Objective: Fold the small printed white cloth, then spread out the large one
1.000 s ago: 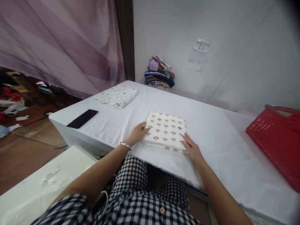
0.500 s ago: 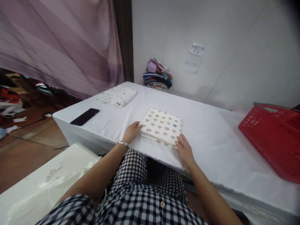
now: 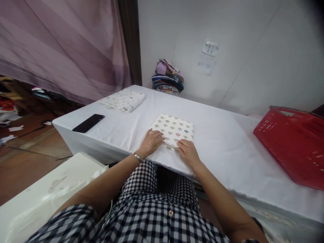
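Near the front edge of the white-covered worktop (image 3: 222,145), we have the folded mushroom-print cloth (image 3: 174,125) lying flat; our left grip (image 3: 151,143) lies over its near left corner, fingers close together on top; our right grip (image 3: 188,152) touches its near edge toward the right corner; we cannot tell whether either one pinches the fabric or only presses it; to our left we see a dark phone (image 3: 88,123); well to our right sits a red basket (image 3: 291,145).
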### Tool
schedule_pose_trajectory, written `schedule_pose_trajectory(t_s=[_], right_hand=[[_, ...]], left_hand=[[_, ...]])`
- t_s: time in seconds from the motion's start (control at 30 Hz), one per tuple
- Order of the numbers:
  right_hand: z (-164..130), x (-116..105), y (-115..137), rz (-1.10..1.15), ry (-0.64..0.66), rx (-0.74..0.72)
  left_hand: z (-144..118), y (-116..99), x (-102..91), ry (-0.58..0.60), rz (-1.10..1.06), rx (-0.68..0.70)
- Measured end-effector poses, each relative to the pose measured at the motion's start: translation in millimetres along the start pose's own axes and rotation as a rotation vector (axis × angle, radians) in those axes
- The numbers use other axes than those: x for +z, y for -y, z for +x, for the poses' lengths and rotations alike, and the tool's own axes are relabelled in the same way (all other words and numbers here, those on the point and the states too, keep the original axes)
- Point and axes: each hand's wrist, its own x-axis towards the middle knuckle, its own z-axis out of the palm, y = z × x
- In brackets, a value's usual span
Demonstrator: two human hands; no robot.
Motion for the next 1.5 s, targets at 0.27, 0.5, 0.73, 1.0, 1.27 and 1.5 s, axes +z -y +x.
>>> schedule_pose_trajectory(t_s=[0.27,0.5,0.73,1.0,1.27,1.5], right_hand=[[1.2,1.4,-0.7,-0.112,-0.075,-0.031],[-0.9,3.8,-2.2,-0.184,-0.08,-0.044],[-1.0,0.7,-8.4,-0.189,-0.105,-0.04],[-2.1,0.2,-9.1,-0.161,-0.085,-0.066],[-21.1,-7.8,-20.1,-0.134,-0.12,-0.062],[-20.6,-3.4,-20.6,-0.155,-0.129,0.022]], left_hand=[[13.4,7.1,3.1,-0.108,0.065,0.221],[8.5,16.2,16.1,-0.102,0.102,0.258],[8.3,13.6,17.3,-0.143,0.142,0.279],[23.8,-0.4,28.1,-0.144,0.067,0.386],[22.0,2.2,29.3,-0.121,0.02,0.386],[26.0,-10.2,22.6,-0.115,0.01,0.36]])
